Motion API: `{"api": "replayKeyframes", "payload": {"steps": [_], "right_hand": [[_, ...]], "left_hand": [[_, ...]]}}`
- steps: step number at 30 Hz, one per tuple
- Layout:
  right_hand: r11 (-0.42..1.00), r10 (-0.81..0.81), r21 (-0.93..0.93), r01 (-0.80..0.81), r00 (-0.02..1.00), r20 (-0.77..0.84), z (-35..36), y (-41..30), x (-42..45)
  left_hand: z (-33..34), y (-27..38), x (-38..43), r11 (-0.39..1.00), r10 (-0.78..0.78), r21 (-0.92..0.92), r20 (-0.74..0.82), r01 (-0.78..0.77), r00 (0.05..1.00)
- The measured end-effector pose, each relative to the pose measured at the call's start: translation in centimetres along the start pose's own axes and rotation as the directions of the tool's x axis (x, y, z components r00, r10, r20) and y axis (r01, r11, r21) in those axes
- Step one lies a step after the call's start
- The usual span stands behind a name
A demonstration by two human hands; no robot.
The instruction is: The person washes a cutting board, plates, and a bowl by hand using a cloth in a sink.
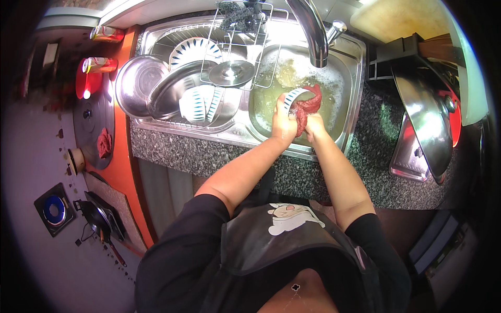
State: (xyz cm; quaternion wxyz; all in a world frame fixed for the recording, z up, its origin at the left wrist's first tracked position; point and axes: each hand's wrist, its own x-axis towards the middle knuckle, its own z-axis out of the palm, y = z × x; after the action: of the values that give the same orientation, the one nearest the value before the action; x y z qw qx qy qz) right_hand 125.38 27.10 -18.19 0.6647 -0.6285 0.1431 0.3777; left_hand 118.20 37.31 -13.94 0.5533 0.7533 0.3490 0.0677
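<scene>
Over the right basin of a stainless steel sink [252, 127], my left hand [284, 123] grips a white bowl with blue marks [292, 98] by its side. A wet red cloth [309, 103] lies bunched against the bowl, and my right hand [314, 126] is closed on its lower part. Both hands are close together above cloudy, soapy water [270, 92]. The chrome faucet [319, 49] arches above the basin, just behind the bowl. The bowl's far side is partly hidden by the cloth.
Patterned bowls [192, 105], a patterned plate [195, 51] and metal pans [137, 86] fill the left basin. A wire rack [280, 58] with a dark scourer [236, 17] overhangs the sink. Right of it lean a large metal lid [424, 121] and a knife block [397, 51] on the granite counter [372, 156].
</scene>
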Motion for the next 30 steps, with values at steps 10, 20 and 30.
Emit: {"api": "replayKeyframes", "payload": {"steps": [10, 20, 30], "right_hand": [[0.555, -0.294, -0.785, 0.274, 0.948, 0.123, -0.8, -7.0, -2.2], [0.971, 0.065, 0.239, 0.006, 0.955, -0.290, -1.9, 1.5, 0.8], [0.685, -0.330, -0.673, 0.280, 0.942, 0.056, -1.7, -6.5, -2.5]], "left_hand": [[-0.3, 4.4, 5.0, 0.822, -0.382, 0.570, 0.558, -0.005, 0.737], [1.9, 1.4, -0.6, 0.999, 0.000, 0.034, -0.092, 0.003, 0.996], [1.6, 3.8, 6.1, 0.652, -0.341, 0.723, 0.549, -0.228, 0.763]]}}
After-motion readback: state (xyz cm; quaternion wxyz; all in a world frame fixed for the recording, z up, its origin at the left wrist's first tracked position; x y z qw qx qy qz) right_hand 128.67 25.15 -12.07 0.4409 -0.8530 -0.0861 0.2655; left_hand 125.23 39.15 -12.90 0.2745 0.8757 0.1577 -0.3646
